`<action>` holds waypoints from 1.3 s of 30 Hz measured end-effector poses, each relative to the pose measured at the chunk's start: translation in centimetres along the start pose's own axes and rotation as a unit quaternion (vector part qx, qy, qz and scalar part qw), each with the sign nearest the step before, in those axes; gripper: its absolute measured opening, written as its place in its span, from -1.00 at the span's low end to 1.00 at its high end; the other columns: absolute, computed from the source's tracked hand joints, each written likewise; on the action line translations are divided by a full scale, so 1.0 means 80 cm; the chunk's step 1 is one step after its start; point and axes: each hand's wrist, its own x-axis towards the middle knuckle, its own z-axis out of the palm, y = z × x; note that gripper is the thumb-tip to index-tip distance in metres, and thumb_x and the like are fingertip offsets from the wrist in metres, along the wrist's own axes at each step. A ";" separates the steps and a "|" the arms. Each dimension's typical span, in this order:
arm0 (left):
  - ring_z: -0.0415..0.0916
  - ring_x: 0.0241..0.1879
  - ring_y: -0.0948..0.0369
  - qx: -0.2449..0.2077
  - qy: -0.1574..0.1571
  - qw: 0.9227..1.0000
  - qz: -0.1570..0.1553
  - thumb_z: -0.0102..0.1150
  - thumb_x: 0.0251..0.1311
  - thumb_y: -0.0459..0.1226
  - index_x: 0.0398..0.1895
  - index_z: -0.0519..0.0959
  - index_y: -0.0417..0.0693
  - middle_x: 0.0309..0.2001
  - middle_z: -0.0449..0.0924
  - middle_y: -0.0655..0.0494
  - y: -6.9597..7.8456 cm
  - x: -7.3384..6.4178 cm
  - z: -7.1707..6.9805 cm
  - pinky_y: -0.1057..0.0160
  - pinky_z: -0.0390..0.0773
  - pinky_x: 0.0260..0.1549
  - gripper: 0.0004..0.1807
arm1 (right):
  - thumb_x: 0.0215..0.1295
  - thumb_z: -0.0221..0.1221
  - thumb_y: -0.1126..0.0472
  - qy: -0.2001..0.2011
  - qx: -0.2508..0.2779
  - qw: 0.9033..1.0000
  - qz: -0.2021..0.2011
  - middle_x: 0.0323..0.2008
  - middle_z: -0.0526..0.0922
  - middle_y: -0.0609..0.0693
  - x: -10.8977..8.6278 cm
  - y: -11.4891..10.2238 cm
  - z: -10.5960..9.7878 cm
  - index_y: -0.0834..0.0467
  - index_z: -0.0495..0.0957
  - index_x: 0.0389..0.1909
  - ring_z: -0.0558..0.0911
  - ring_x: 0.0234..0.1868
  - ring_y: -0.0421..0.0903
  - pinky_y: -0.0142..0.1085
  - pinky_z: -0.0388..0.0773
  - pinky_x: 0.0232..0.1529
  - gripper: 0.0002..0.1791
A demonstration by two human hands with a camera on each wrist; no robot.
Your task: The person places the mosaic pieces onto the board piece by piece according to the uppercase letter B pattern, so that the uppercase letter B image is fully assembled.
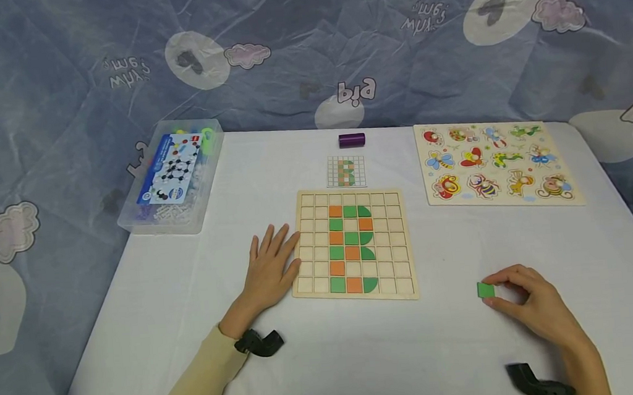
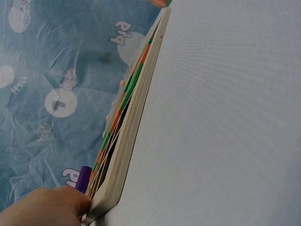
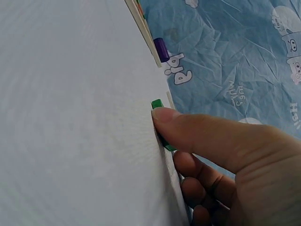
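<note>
A wooden grid board (image 1: 392, 247) lies mid-table, with orange squares, green squares and green quarter-round tiles set in its middle columns. Spread fingers of my left hand (image 1: 269, 272) touch the board's left edge; in the left wrist view its thumb (image 2: 70, 200) shows at the board's corner. To the right of the board, my right hand (image 1: 537, 304) pinches a green square tile (image 1: 485, 289) between thumb and forefinger. The right wrist view shows the same tile (image 3: 157, 103) partly covered by the thumb, close over the white tabletop. Behind the board lies a small pattern card (image 1: 346, 171) with a matching coloured design.
A purple cylinder (image 1: 352, 140) lies at the table's back edge. At the back left stands a clear plastic box (image 1: 195, 216) with a molecule-picture card on it. An insect puzzle board (image 1: 498, 164) occupies the back right. Patterned blue cloth (image 1: 283, 51) hangs behind.
</note>
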 end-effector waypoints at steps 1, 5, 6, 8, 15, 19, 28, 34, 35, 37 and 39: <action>-0.15 0.54 -0.12 0.000 -0.001 1.000 -0.001 -0.06 0.41 -0.06 0.46 0.27 0.04 0.51 0.13 -0.06 0.000 0.000 0.000 -0.28 -0.24 0.42 -0.42 | -0.22 0.54 0.38 0.001 -0.004 1.000 -0.001 -0.30 0.60 -0.20 0.000 0.000 0.000 0.04 0.70 -0.28 0.36 -0.18 -0.52 -0.64 0.23 -0.19 -0.60; -0.15 0.54 -0.13 -0.002 -0.004 1.000 -0.003 -0.07 0.42 -0.06 0.47 0.27 0.04 0.51 0.12 -0.06 0.002 0.001 -0.001 -0.28 -0.24 0.42 -0.42 | -0.16 0.52 0.37 0.009 -0.020 1.000 0.006 -0.33 0.61 -0.16 0.002 -0.004 0.000 0.06 0.69 -0.26 0.41 -0.29 -0.49 -0.68 0.30 -0.26 -0.63; -0.14 0.54 -0.13 -0.003 -0.003 1.000 -0.003 -0.07 0.42 -0.06 0.46 0.27 0.04 0.51 0.13 -0.06 0.003 0.001 -0.001 -0.28 -0.24 0.42 -0.42 | -0.15 0.51 0.38 0.013 -0.024 1.000 0.009 -0.35 0.61 -0.14 0.003 -0.006 0.000 0.08 0.68 -0.26 0.43 -0.33 -0.47 -0.68 0.32 -0.30 -0.63; -0.14 0.54 -0.13 -0.005 -0.003 1.000 -0.003 -0.07 0.42 -0.07 0.46 0.28 0.03 0.51 0.13 -0.07 0.004 0.001 -0.002 -0.28 -0.24 0.42 -0.43 | -0.14 0.50 0.39 0.025 -0.024 0.999 0.010 -0.39 0.60 -0.10 0.006 -0.010 0.001 0.12 0.68 -0.24 0.44 -0.41 -0.47 -0.67 0.35 -0.37 -0.63; -0.15 0.54 -0.13 -0.010 -0.005 1.000 -0.004 -0.07 0.42 -0.07 0.47 0.27 0.03 0.51 0.13 -0.07 0.004 0.000 0.000 -0.28 -0.25 0.42 -0.42 | -0.13 0.48 0.44 0.050 -0.007 0.999 -0.009 -0.46 0.56 -0.06 0.025 -0.032 0.013 0.18 0.68 -0.25 0.44 -0.50 -0.45 -0.65 0.38 -0.46 -0.65; -0.15 0.54 -0.12 -0.008 -0.004 1.000 -0.003 -0.07 0.42 -0.07 0.46 0.28 0.04 0.51 0.13 -0.06 0.004 -0.001 0.000 -0.27 -0.25 0.42 -0.43 | -0.13 0.48 0.43 0.039 0.010 0.999 -0.026 -0.46 0.57 -0.09 0.042 -0.054 0.027 0.17 0.68 -0.25 0.45 -0.48 -0.44 -0.63 0.40 -0.43 -0.65; -0.15 0.54 -0.13 -0.011 -0.002 1.000 -0.002 -0.08 0.42 -0.06 0.46 0.28 0.03 0.51 0.13 -0.07 0.006 -0.001 -0.001 -0.28 -0.25 0.42 -0.43 | -0.15 0.50 0.42 -0.019 0.073 0.990 -0.122 -0.48 0.57 -0.15 0.085 -0.122 0.070 0.18 0.68 -0.29 0.52 -0.49 -0.28 -0.54 0.48 -0.42 -0.67; -0.15 0.54 -0.13 -0.010 -0.004 1.000 -0.001 -0.07 0.42 -0.07 0.46 0.28 0.03 0.51 0.13 -0.07 0.007 -0.001 -0.001 -0.28 -0.24 0.42 -0.43 | -0.10 0.50 0.35 -0.067 0.077 0.986 -0.132 -0.48 0.55 -0.14 0.102 -0.153 0.094 0.18 0.68 -0.29 0.51 -0.49 -0.27 -0.43 0.50 -0.44 -0.70; -0.14 0.54 -0.13 -0.010 -0.003 1.000 -0.001 -0.07 0.42 -0.07 0.46 0.28 0.03 0.51 0.13 -0.07 0.007 -0.001 -0.001 -0.28 -0.24 0.42 -0.43 | -0.11 0.51 0.35 -0.074 0.075 0.986 -0.132 -0.48 0.54 -0.13 0.104 -0.156 0.097 0.19 0.68 -0.29 0.50 -0.49 -0.27 -0.43 0.50 -0.44 -0.70; -0.15 0.54 -0.13 -0.009 -0.003 1.000 -0.002 -0.06 0.42 -0.07 0.46 0.28 0.03 0.51 0.13 -0.07 0.007 -0.001 0.000 -0.28 -0.24 0.42 -0.43 | -0.10 0.51 0.34 -0.087 0.071 0.985 -0.130 -0.48 0.54 -0.13 0.106 -0.160 0.103 0.21 0.68 -0.29 0.49 -0.49 -0.27 -0.43 0.49 -0.45 -0.70; -0.15 0.54 -0.13 -0.009 -0.004 1.000 -0.002 -0.07 0.42 -0.07 0.46 0.28 0.03 0.51 0.13 -0.07 0.007 -0.001 0.000 -0.28 -0.24 0.42 -0.42 | -0.10 0.51 0.35 -0.099 0.068 0.985 -0.125 -0.47 0.54 -0.12 0.107 -0.163 0.108 0.22 0.69 -0.29 0.49 -0.48 -0.28 -0.44 0.49 -0.44 -0.70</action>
